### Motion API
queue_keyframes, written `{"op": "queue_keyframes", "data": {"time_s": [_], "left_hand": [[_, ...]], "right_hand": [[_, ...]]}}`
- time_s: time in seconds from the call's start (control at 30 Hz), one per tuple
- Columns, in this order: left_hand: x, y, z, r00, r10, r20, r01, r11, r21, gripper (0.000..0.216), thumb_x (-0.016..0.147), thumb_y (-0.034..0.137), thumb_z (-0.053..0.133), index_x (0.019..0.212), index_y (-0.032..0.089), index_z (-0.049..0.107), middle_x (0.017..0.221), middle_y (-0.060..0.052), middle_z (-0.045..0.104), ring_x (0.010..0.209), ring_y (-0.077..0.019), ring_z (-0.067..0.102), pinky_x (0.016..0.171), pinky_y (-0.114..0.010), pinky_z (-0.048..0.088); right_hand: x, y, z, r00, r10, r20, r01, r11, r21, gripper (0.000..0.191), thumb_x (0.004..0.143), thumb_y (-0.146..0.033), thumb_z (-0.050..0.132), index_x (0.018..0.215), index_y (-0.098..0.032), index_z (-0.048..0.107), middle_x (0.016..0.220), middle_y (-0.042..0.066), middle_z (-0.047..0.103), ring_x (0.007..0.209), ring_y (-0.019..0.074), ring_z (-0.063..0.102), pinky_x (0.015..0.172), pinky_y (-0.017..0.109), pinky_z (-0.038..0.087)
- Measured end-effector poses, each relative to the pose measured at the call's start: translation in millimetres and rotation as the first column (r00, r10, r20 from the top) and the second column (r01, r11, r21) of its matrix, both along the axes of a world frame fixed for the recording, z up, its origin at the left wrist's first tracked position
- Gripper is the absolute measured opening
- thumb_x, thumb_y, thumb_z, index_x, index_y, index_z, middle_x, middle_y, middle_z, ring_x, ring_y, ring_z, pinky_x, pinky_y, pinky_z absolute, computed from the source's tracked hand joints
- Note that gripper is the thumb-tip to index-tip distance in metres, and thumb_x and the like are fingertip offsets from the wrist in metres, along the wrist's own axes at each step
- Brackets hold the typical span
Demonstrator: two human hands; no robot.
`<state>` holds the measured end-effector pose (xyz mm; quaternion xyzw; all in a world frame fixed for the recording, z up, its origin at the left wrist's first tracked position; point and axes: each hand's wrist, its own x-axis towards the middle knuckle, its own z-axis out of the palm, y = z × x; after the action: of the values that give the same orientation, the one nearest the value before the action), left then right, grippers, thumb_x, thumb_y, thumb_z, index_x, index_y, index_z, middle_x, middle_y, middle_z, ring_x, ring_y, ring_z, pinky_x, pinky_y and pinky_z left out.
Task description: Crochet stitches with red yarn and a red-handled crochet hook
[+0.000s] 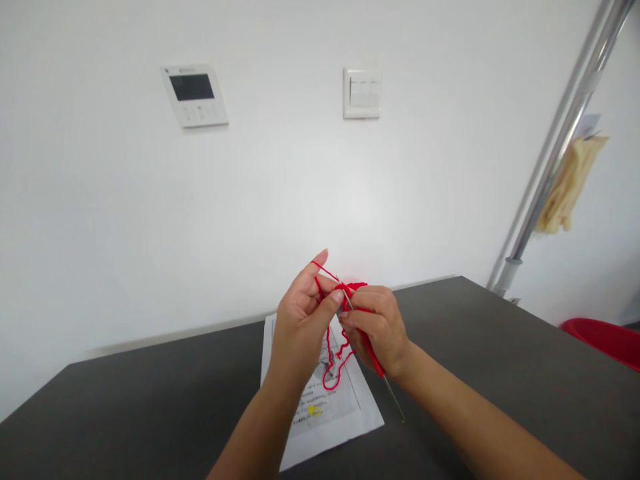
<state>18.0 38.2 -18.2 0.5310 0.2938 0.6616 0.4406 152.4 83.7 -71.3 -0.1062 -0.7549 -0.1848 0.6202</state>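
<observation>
Pinched between thumb and fingers of my left hand is a small piece of red crochet work. Red yarn runs taut from my raised left index finger to the hook tip. My right hand grips a crochet hook with a red handle, its thin metal tip at the work and a metal end pointing down to the right. A loose strand of yarn hangs in a loop beneath both hands. Fingers hide part of the crocheted piece.
Under my hands a printed sheet of paper with a yellow mark lies on the dark table. Behind are a white wall with a control panel and a switch. A metal pole and red chair stand at right.
</observation>
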Motion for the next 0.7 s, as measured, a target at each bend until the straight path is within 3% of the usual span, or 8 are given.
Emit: {"op": "queue_keyframes", "data": {"time_s": [0.17,0.37,0.53,0.7], "left_hand": [[-8,-2,3.8,0.965,0.147,-0.216,-0.129,0.987,0.095,0.064,0.085,0.017,0.065,0.148,0.016,0.051,0.075,0.006,0.058,0.07,-0.0119,0.056,0.076,-0.028,0.048],[-26,5,5.4,0.838,0.313,-0.446,-0.196,0.937,0.288,0.051,0.09,0.016,0.058,0.141,0.02,0.06,0.077,0.004,0.06,0.073,-0.0141,0.057,0.079,-0.03,0.047],[-39,10,6.3,0.649,0.541,-0.535,-0.235,0.811,0.536,0.044,0.092,0.013,0.055,0.134,0.021,0.063,0.083,0.001,0.066,0.078,-0.0151,0.06,0.081,-0.03,0.05],[-40,13,2.2,0.472,0.732,-0.492,-0.225,0.639,0.735,0.036,0.096,0.011,0.051,0.129,0.017,0.062,0.092,-0.004,0.071,0.084,-0.0176,0.063,0.082,-0.033,0.052]], "right_hand": [[-3,-5,9.0,0.999,0.04,0.006,-0.04,0.997,-0.068,0.006,0.099,-0.019,0.057,0.1,-0.022,0.062,0.088,0.007,0.071,0.082,0.0212,0.067,0.075,0.035,0.058],[0,-17,23.9,0.992,0.129,-0.005,-0.128,0.975,-0.179,0.011,0.1,-0.02,0.056,0.106,-0.023,0.064,0.086,0.006,0.071,0.078,0.0197,0.068,0.069,0.033,0.059],[2,-27,29.6,0.984,0.171,-0.048,-0.178,0.935,-0.306,0.02,0.097,-0.014,0.059,0.112,-0.024,0.068,0.096,0.006,0.076,0.088,0.0194,0.072,0.078,0.034,0.062],[0,-31,30.4,0.957,0.16,-0.243,-0.275,0.774,-0.571,0.013,0.098,-0.02,0.062,0.103,-0.024,0.072,0.096,0.003,0.079,0.086,0.0166,0.076,0.077,0.028,0.064]]}}
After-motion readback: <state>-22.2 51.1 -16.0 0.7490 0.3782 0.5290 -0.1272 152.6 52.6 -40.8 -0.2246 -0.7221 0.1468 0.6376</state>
